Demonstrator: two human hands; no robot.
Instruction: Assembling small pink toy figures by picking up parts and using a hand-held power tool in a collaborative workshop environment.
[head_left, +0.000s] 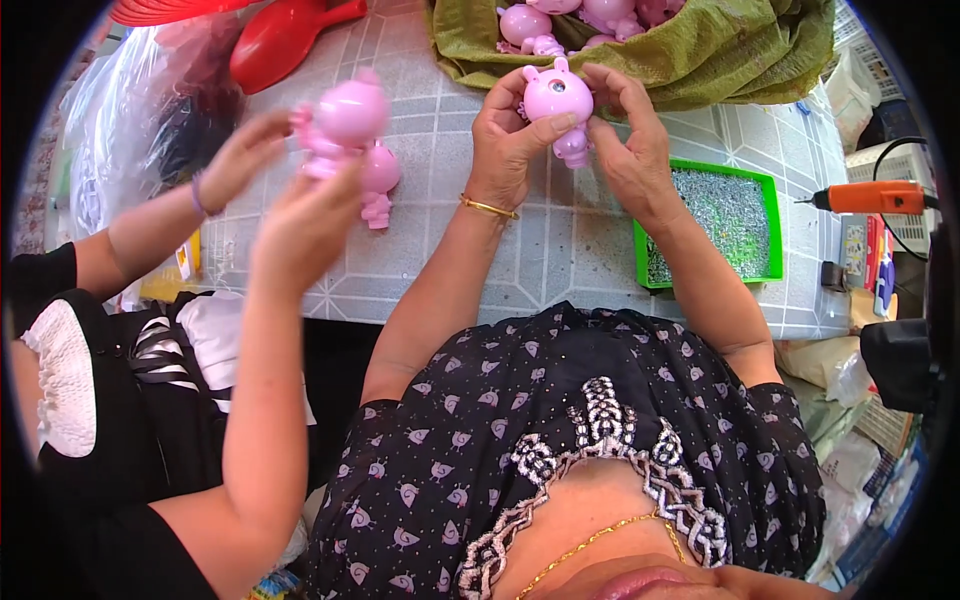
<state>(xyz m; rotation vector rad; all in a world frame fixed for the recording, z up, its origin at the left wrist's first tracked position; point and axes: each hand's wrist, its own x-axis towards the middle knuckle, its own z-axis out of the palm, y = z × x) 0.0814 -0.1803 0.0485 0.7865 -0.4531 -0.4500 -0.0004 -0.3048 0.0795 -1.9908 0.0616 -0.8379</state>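
Above the table, a glossy pink toy figure with a round head, two small ears and a dark round eye is held between my hands. My left hand wraps its left side, with the thumb lying across the lower head. On the other side, my right hand curves its fingers round the head and keeps its thumb at the small body. The fingertips behind the figure are hidden. Just below my right wrist sits a green tray filled with many small shiny metal pieces.
A co-worker's hands on the left handle a blurred pink figure; another pink figure is beside it. An olive sack of pink figures lies at the back. Red scoop at back left; orange corded power tool at right.
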